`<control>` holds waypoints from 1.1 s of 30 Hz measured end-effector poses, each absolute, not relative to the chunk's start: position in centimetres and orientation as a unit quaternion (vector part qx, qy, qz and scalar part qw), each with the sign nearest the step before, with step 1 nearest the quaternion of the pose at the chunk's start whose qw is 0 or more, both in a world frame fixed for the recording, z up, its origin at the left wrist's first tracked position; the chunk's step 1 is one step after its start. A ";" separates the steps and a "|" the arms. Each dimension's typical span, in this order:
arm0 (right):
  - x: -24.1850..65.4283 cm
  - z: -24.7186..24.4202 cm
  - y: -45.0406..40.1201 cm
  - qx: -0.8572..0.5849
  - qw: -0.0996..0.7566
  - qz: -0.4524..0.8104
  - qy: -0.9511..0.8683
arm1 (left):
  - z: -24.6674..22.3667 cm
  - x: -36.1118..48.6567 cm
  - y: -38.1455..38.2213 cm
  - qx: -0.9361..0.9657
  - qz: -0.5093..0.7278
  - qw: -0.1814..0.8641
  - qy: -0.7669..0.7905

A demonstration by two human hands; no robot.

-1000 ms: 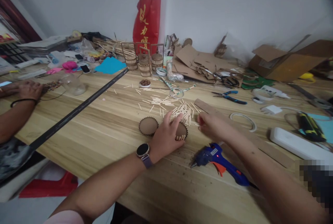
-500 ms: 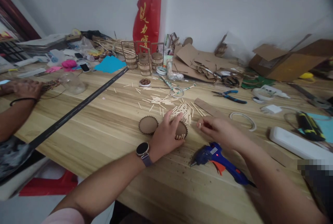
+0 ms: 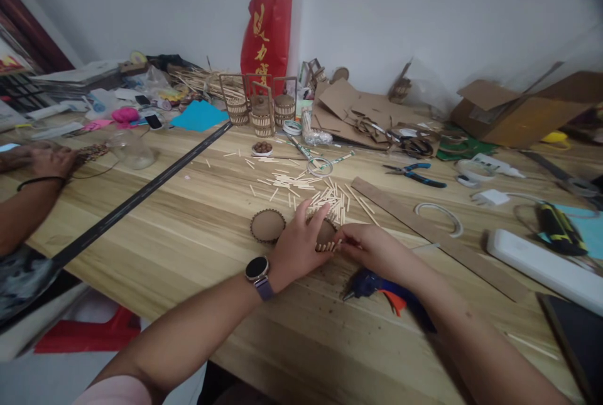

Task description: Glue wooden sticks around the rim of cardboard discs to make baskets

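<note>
My left hand (image 3: 299, 243), with a watch on its wrist, curves around a round cardboard base (image 3: 326, 233) and steadies it on the table; its palm and fingers cover part of the rim. Short pale sticks stand along the near rim. At that rim's right side, my right hand (image 3: 370, 247) pinches a short wooden stick (image 3: 338, 244), partly hidden by the fingertips. A second cardboard base (image 3: 267, 226) with a dark notched edge lies left of my left hand. Beneath my right forearm rests a blue glue gun (image 3: 365, 282), partly covered. Loose short sticks (image 3: 332, 196) are scattered just beyond my hands.
A cardboard strip (image 3: 438, 235), pliers (image 3: 414, 175) and a white bar (image 3: 541, 267) lie to the right. Small handled baskets (image 3: 262, 121) stand behind, near a red bag (image 3: 267, 34). Another person's hands (image 3: 49, 160) rest at the left, beyond a black strip (image 3: 141, 194).
My right hand has moved left with the short stick to the base's rim, and its forearm now covers more of the glue gun. My left hand stays in place.
</note>
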State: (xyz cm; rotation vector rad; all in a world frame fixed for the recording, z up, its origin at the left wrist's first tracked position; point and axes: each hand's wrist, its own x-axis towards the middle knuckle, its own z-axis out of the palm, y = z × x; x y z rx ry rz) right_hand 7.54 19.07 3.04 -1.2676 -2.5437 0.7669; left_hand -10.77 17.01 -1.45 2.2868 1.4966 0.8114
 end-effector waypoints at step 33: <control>7.3 2.2 19.0 -0.403 0.110 0.251 -0.873 | -1.5 -10.8 17.1 0.792 0.293 0.171 0.508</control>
